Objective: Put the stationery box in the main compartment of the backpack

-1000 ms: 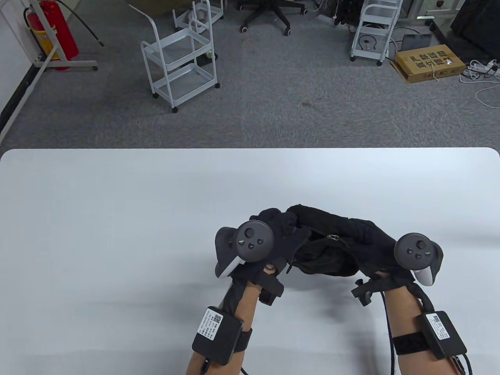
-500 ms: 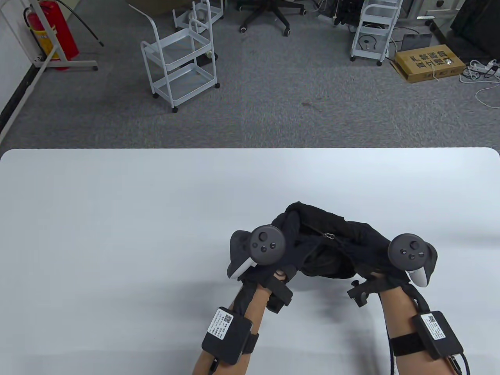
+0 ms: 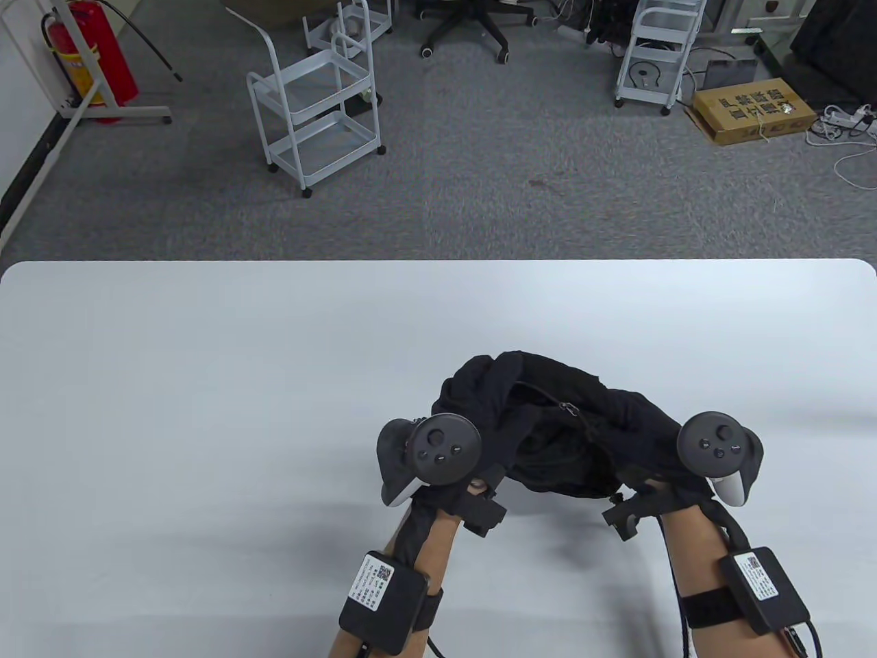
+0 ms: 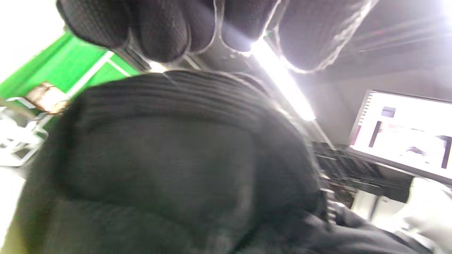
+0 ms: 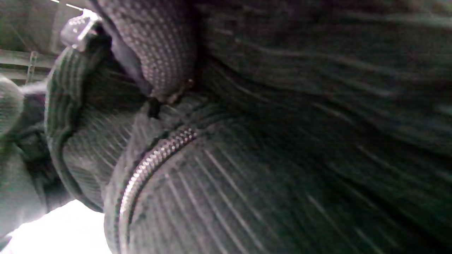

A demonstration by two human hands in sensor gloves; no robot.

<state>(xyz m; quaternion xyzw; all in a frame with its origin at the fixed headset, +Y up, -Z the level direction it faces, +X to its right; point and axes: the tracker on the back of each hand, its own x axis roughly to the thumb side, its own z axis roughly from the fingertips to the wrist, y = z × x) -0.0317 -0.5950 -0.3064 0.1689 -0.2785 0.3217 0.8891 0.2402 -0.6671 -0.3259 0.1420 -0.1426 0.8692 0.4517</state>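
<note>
A black backpack [image 3: 548,425] lies crumpled on the white table [image 3: 205,384], with a zipper pull [image 3: 569,410] on top and a dark opening below it. My left hand [image 3: 479,425] grips the bag's left side; in the left wrist view its curled fingers [image 4: 162,31] sit just above the ribbed fabric [image 4: 169,165]. My right hand [image 3: 644,445] grips the bag's right side; in the right wrist view a finger [image 5: 162,53] presses on the fabric beside the zipper teeth [image 5: 148,169]. No stationery box shows in any view.
Beyond the table's far edge are grey carpet, white rolling carts [image 3: 315,103], an office chair [image 3: 466,27], a cardboard box [image 3: 754,110] and a fire extinguisher [image 3: 89,55].
My left hand went right, then back left and slightly toward me, and the bag's left fabric now bulges out to the left. My right hand shifted slightly left.
</note>
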